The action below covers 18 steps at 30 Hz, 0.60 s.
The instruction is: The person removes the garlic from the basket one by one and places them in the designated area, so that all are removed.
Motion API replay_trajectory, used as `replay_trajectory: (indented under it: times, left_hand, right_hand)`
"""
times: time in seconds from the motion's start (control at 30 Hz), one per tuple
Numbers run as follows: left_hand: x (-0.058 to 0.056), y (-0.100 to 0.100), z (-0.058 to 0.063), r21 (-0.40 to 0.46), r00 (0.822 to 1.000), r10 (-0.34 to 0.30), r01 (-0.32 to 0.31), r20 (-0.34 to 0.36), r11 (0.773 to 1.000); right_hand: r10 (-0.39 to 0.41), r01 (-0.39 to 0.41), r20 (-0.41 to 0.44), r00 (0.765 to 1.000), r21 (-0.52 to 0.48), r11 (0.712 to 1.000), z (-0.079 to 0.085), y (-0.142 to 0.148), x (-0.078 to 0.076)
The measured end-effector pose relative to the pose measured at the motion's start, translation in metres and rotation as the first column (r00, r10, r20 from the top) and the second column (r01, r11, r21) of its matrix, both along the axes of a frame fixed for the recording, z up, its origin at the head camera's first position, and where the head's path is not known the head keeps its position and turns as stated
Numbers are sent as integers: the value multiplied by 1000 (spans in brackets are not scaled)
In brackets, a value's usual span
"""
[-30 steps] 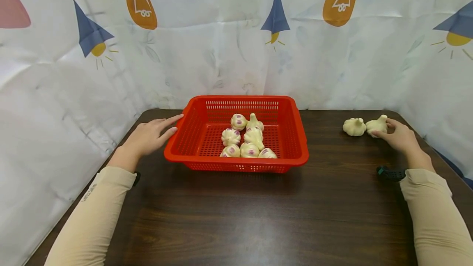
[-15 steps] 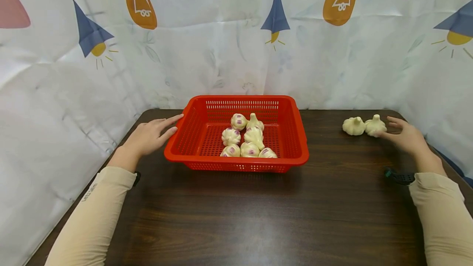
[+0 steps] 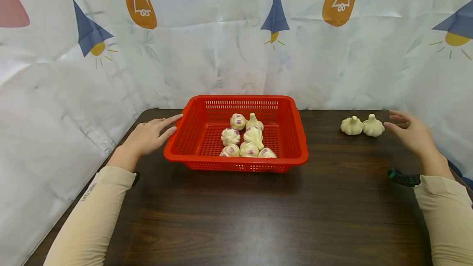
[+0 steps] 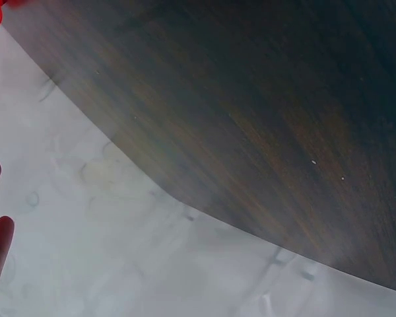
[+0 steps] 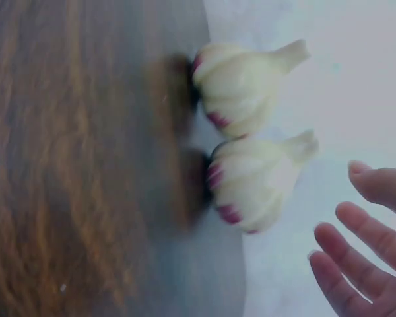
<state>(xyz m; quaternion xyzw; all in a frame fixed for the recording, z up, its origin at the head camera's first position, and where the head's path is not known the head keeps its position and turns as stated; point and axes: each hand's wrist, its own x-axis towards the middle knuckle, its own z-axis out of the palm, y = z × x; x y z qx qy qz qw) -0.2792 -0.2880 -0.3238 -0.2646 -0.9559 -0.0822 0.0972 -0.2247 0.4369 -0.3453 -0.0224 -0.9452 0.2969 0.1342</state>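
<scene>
Two pale garlic bulbs stand side by side at the back right of the table, stems up: a left bulb (image 3: 352, 126) and a right bulb (image 3: 373, 126). Just right of them my right hand (image 3: 412, 132) holds nothing, its fingers spread and apart from the bulbs. The right wrist view shows purple marks low on the right bulb (image 5: 254, 185). My left hand (image 3: 149, 134) reaches its fingertips to the left rim of a red plastic basket (image 3: 236, 161). Inside the basket lie several garlic bulbs (image 3: 253, 136) with purple streaks, some partly hidden behind the front wall.
The dark wooden table (image 3: 236, 212) carries everything. A white curtain (image 3: 229, 60) printed with lamps and bulbs hangs behind it and along the left side. A black strap (image 3: 404, 178) sits at my right wrist.
My right hand has let go of the right garlic bulb and drawn back to the right. That bulb now stands upright beside the other. My left hand has stayed at the basket.
</scene>
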Motion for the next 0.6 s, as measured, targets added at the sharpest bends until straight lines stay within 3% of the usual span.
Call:
replay_trajectory:
  times: [0.33,0.6]
  left_hand:
    - [-1,-1,-2,-5,1000,2,-2,3,1000]
    - [0,-1,0,-2,1000,5,-5,0,1000]
  right_hand:
    - [-1,-2,-127,992,-30,1000,20,-25,3]
    - [112,-114,-150,982,-5,993,39,-49,6]
